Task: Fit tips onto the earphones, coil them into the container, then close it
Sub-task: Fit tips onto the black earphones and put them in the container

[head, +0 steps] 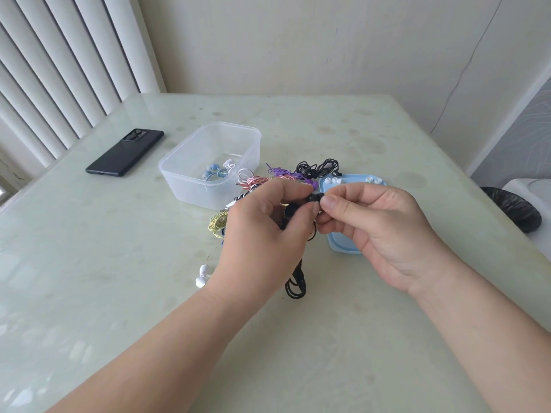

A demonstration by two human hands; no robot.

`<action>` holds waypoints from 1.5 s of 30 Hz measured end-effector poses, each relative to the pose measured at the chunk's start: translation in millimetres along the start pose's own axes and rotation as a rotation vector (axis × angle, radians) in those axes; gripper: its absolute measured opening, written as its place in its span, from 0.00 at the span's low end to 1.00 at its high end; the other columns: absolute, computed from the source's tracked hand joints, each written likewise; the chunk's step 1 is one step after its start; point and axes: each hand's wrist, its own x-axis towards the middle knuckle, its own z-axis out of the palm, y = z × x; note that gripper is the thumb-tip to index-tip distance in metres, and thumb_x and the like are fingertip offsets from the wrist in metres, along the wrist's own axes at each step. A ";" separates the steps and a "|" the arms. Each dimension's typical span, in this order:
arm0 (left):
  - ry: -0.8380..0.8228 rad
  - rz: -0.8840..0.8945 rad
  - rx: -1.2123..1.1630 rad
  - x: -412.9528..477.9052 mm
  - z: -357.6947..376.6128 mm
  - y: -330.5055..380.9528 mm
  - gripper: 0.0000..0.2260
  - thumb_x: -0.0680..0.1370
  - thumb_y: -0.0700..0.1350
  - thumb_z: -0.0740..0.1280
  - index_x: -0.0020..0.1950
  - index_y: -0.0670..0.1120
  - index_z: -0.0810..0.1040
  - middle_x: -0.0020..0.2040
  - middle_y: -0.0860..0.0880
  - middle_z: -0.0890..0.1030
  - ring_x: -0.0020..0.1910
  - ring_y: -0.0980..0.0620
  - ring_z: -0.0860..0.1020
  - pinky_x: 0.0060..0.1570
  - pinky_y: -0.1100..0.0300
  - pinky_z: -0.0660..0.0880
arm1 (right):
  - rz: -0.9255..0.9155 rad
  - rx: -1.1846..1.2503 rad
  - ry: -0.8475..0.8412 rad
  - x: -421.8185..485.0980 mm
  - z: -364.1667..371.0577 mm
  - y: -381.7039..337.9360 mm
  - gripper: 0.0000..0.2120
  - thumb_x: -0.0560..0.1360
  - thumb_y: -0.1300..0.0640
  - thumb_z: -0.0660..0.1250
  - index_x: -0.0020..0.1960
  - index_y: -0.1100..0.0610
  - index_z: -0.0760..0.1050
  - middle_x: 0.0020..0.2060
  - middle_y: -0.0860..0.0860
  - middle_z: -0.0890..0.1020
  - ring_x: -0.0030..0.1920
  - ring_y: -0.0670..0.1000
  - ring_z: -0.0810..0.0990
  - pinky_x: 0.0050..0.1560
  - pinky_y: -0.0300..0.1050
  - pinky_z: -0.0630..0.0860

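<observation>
Both left hand [268,225] and right hand [384,231] pinch the bud of a black wired earphone [313,198] at centre, partly hiding coloured earphone bundles [256,181]; clear plastic container [190,189] at eleven o'clock, pale-blue lid [343,245] at three, black smartphone [125,153] at ten.

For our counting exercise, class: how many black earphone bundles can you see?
2. One black earphone bundle lies on the table beyond the blue lid; a second black earphone bundle is held by the left hand and right hand. The hands may hide more.
</observation>
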 end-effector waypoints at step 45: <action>-0.078 -0.133 -0.052 9.5 -7.3 -2.2 0.10 0.80 0.37 0.72 0.57 0.50 0.87 0.43 0.48 0.87 0.41 0.44 0.87 0.48 0.48 0.85 | -0.157 -0.358 0.031 -6.7 0.3 -2.1 0.07 0.79 0.54 0.71 0.47 0.54 0.88 0.43 0.58 0.83 0.40 0.48 0.78 0.39 0.39 0.76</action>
